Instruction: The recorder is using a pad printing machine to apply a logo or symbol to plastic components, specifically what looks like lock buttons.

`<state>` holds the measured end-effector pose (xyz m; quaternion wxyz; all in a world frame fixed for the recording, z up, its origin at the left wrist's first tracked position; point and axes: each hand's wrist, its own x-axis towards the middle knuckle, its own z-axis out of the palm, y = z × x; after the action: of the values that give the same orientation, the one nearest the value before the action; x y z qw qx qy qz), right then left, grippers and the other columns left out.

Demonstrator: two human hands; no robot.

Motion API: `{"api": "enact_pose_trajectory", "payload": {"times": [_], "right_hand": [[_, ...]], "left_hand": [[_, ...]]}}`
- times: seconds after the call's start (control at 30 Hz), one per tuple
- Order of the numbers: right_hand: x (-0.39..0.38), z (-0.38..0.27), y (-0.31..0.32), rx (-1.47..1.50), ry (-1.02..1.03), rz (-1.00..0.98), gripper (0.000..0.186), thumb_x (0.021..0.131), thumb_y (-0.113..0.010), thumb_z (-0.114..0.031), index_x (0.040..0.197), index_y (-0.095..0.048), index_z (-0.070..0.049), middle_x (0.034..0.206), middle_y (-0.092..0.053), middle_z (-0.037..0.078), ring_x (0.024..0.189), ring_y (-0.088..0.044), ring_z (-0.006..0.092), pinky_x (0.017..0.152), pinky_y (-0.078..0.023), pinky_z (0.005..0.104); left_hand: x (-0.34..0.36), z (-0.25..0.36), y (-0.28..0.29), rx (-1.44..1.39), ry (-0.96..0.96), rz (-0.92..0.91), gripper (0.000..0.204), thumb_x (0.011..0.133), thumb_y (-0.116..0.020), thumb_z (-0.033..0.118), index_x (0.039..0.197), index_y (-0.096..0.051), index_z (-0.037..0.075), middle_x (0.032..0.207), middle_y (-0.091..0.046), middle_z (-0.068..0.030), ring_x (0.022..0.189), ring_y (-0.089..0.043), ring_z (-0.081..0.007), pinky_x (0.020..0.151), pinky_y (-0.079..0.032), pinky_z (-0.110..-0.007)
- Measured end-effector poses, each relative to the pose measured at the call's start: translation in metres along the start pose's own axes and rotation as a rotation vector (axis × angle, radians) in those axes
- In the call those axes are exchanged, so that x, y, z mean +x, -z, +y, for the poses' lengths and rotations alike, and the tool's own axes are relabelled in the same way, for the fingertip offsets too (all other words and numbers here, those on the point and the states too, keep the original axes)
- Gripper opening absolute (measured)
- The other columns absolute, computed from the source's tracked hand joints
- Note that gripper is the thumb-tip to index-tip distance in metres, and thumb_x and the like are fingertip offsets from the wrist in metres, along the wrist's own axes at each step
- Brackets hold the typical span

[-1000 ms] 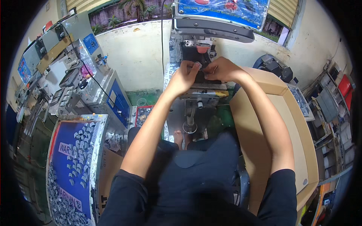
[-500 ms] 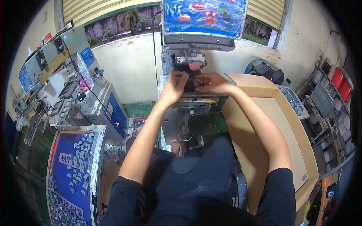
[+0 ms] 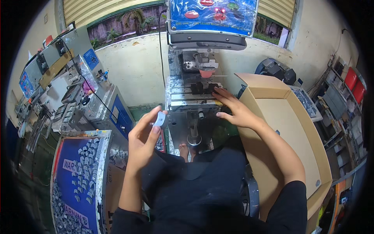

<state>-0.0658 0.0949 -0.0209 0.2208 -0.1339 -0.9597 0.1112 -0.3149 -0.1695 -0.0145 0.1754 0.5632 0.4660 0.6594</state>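
Observation:
A small light-grey curved piece [image 3: 160, 119] is pinched between the thumb and fingers of my left hand [image 3: 143, 137], in front of the machine and to its left. My right hand [image 3: 238, 110] has its fingers spread and holds nothing that I can see. Its fingertips are beside the black fixture [image 3: 203, 88] on the machine's bed [image 3: 183, 96]. Above that fixture hangs a reddish pad [image 3: 206, 73], under the blue control panel [image 3: 210, 17] with its lit red display.
To the right stands an open cardboard box [image 3: 288, 113] with a small grey piece [image 3: 318, 182] and a darker bit [image 3: 277, 132] inside its outline. At left, a blue board [image 3: 68, 156] bears several curved grey pieces [image 3: 86, 160]. Another machine [image 3: 97, 99] stands behind it.
My left hand has come down and left from the fixture with the curved piece. My right hand has spread its fingers and shifted slightly right. A dark bit now shows within the box's outline.

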Motion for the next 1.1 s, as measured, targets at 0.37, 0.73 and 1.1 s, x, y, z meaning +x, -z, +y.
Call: {"api": "enact_pose_trajectory", "payload": {"times": [0.37,0.73,1.1], "right_hand": [[-0.001,-0.012,-0.005,-0.005,-0.028,0.015,0.075,0.089,-0.075,-0.027,0.153,-0.042,-0.006,0.164,-0.03,0.018,0.152,-0.028,0.0372,0.124,-0.027,0.0473],[0.002,-0.02,-0.006,-0.012,-0.085,-0.013,0.076,0.088,-0.074,-0.018,0.155,-0.039,-0.005,0.167,-0.026,0.015,0.154,-0.024,0.0358,0.125,-0.025,0.0453],[0.001,-0.022,-0.008,-0.035,-0.089,-0.005,0.074,0.088,-0.073,-0.015,0.154,-0.04,-0.005,0.167,-0.025,0.014,0.154,-0.024,0.0353,0.124,-0.026,0.0446]], "left_hand": [[-0.017,0.028,0.029,0.066,-0.264,-0.014,0.039,0.096,-0.065,0.009,0.133,-0.065,-0.002,0.131,-0.068,-0.02,0.123,-0.062,-0.0287,0.105,-0.045,-0.042],[-0.022,0.051,0.035,0.136,-0.388,-0.121,0.039,0.103,-0.058,0.026,0.13,-0.066,-0.001,0.128,-0.068,-0.0232,0.121,-0.063,-0.035,0.105,-0.044,-0.047],[-0.026,0.053,0.033,0.116,-0.407,-0.157,0.04,0.103,-0.059,0.027,0.129,-0.067,-0.002,0.128,-0.069,-0.0225,0.122,-0.064,-0.035,0.103,-0.043,-0.046]]}}
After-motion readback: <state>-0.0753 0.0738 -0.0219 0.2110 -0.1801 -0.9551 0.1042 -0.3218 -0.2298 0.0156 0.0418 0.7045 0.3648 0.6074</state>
